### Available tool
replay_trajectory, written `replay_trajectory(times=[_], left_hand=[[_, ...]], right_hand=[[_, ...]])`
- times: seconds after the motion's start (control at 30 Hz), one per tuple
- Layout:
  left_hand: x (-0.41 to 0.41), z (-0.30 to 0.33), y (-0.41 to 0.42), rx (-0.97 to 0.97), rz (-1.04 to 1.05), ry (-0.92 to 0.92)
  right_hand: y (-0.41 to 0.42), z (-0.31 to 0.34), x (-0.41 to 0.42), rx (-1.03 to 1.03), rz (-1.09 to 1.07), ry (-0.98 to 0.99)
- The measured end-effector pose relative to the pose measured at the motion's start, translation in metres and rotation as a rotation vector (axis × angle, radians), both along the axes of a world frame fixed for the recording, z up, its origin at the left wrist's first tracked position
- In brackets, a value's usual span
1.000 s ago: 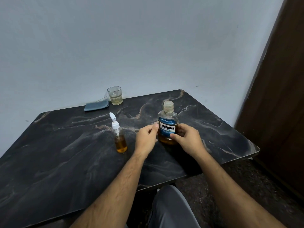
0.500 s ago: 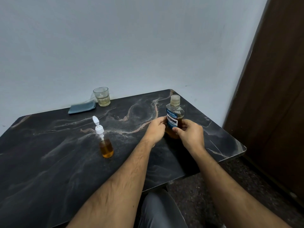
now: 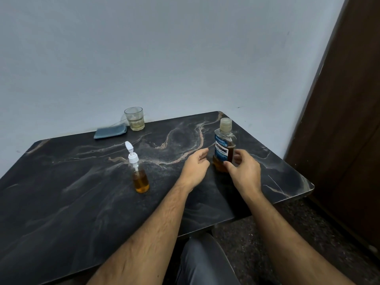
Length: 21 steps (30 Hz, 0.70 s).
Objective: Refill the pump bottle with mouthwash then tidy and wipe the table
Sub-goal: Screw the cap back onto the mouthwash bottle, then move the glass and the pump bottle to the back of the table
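Right hand fingers (image 3: 236, 159) curled loosely beside mouthwash bottle (image 3: 224, 149), contact unclear, left hand (image 3: 195, 167) relaxed, apart
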<state>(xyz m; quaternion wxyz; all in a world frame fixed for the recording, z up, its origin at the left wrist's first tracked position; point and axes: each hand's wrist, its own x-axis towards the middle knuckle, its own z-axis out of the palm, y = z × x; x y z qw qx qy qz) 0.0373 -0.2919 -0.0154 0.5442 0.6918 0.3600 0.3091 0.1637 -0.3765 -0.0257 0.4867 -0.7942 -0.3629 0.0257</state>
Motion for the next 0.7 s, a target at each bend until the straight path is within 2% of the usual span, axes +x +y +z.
replay_trajectory(times=[0.13, 0.4, 0.7], left_hand=[[-0.027, -0.005, -0.005, 0.019, 0.055, -0.023], [-0.1, -0.012, -0.024, 0.102, 0.112, -0.017], [-0.183, -0.011, -0.019, 0.196, 0.482, -0.164]], right_hand=[[-0.013, 0.004, -0.023, 0.122, -0.086, -0.109], [0.001, 0.001, -0.086, 0.238, 0.246, -0.183], [0.044, 0.012, -0.136, 0.184, 0.422, -0.077]])
